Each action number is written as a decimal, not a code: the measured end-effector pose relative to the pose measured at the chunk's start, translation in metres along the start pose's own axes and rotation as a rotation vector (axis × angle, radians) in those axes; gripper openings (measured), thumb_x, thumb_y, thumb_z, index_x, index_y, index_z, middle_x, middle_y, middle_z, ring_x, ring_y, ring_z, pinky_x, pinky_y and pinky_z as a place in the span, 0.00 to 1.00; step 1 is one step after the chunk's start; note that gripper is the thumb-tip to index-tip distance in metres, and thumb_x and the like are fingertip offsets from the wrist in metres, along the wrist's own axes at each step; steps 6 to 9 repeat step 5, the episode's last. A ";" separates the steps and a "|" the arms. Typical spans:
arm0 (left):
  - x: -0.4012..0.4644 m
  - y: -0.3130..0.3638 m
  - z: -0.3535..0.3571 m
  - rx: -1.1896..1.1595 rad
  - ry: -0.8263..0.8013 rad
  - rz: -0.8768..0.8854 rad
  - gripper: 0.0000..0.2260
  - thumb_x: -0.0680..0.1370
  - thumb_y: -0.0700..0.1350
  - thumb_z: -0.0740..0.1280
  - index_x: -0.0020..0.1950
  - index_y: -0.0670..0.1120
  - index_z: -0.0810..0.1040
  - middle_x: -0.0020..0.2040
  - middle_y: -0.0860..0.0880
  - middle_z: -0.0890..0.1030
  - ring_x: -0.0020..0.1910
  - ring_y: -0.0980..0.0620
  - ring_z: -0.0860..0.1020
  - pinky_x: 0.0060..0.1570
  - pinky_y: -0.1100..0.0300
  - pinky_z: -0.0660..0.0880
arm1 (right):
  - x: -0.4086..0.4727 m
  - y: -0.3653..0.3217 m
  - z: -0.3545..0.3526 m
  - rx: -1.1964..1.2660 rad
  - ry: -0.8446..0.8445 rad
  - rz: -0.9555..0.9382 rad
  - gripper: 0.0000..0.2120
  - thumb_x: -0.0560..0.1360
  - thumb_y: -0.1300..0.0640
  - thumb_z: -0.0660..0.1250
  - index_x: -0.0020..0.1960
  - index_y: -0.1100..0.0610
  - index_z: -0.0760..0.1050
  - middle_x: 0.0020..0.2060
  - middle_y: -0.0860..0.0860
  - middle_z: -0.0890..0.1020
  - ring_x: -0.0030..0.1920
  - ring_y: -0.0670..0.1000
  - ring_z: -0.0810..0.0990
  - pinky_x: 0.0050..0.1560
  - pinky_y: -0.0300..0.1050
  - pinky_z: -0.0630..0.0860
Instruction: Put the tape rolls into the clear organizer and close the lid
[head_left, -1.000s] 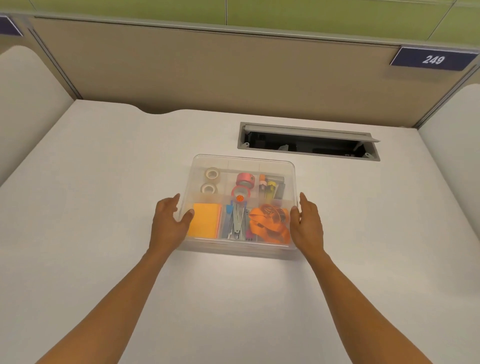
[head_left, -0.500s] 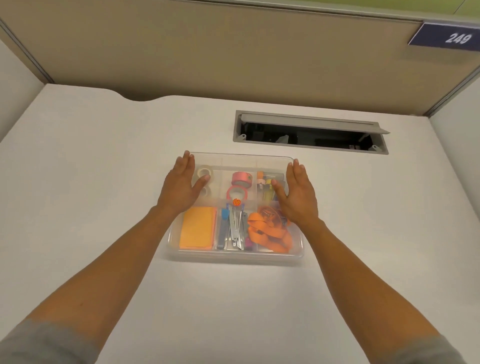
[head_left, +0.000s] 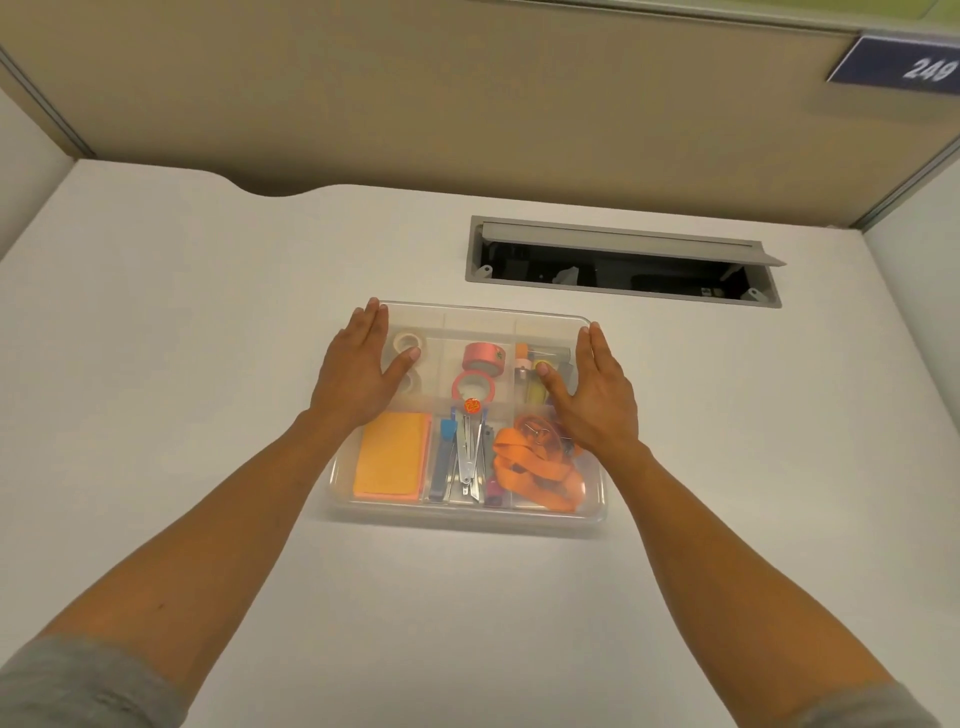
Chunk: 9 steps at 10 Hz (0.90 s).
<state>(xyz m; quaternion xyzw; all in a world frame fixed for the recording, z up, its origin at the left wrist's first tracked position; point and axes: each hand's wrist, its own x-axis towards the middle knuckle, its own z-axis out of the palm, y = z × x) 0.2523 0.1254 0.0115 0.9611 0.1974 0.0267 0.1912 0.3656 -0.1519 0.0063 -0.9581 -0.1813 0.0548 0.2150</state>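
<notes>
Head view: left hand (head_left: 358, 374) and right hand (head_left: 597, 395) lie flat and open, gripping nothing, on the lid (head_left: 483, 322) of the clear organizer (head_left: 467, 512) — press evenly toward 12 o'clock corners — tape rolls (head_left: 483, 358) inside.

Desk (head_left: 156, 364) bare at 9 and 3 o'clock of clear organizer (head_left: 467, 512), open approach both flanks | 6 o'clock: both forearms cross the near desk | top: left hand (head_left: 358, 371) and right hand (head_left: 592, 395) flat on lid, fingers spread | 1 o'clock: open cable hatch (head_left: 623, 262), raised flap | 12 o'clock: partition wall (head_left: 467, 104) blocks.

White desk (head_left: 156, 364), cable hatch (head_left: 623, 260) (lid raised)
</notes>
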 end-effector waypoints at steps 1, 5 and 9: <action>-0.001 0.003 -0.003 0.019 -0.012 -0.007 0.36 0.77 0.65 0.47 0.77 0.44 0.49 0.79 0.45 0.51 0.78 0.47 0.49 0.75 0.48 0.50 | -0.001 0.001 -0.002 -0.018 0.001 0.002 0.41 0.73 0.27 0.43 0.78 0.51 0.46 0.78 0.50 0.53 0.74 0.56 0.59 0.70 0.57 0.60; -0.033 0.029 -0.036 0.066 0.146 0.123 0.30 0.79 0.62 0.49 0.76 0.46 0.59 0.78 0.46 0.57 0.78 0.48 0.51 0.75 0.48 0.46 | -0.028 -0.017 -0.026 -0.160 0.169 -0.107 0.37 0.76 0.30 0.40 0.78 0.51 0.47 0.78 0.51 0.52 0.77 0.53 0.46 0.74 0.55 0.41; -0.033 0.029 -0.036 0.066 0.146 0.123 0.30 0.79 0.62 0.49 0.76 0.46 0.59 0.78 0.46 0.57 0.78 0.48 0.51 0.75 0.48 0.46 | -0.028 -0.017 -0.026 -0.160 0.169 -0.107 0.37 0.76 0.30 0.40 0.78 0.51 0.47 0.78 0.51 0.52 0.77 0.53 0.46 0.74 0.55 0.41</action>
